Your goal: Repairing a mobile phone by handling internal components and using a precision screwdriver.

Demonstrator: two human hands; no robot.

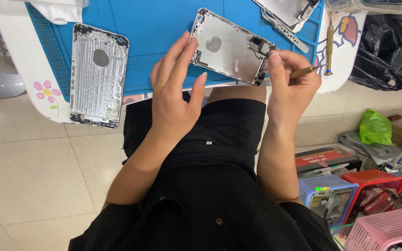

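Silver metal, a bare phone housing (231, 46) lies tilted on the near edge of a blue work mat (164, 28), inner side up. The left hand (177, 86) steadies its left edge with open, extended fingers, thumb at the near edge, gripping nothing else. The right hand (291, 83) is closed around a brass-coloured screwdriver (304, 71), its thumb pressed on the housing's right end. A second silver housing (98, 76) lies well apart to the left on the white table (24, 69). Another brass screwdriver (330, 49) rests at the right, beside a plastic bag (382, 51).
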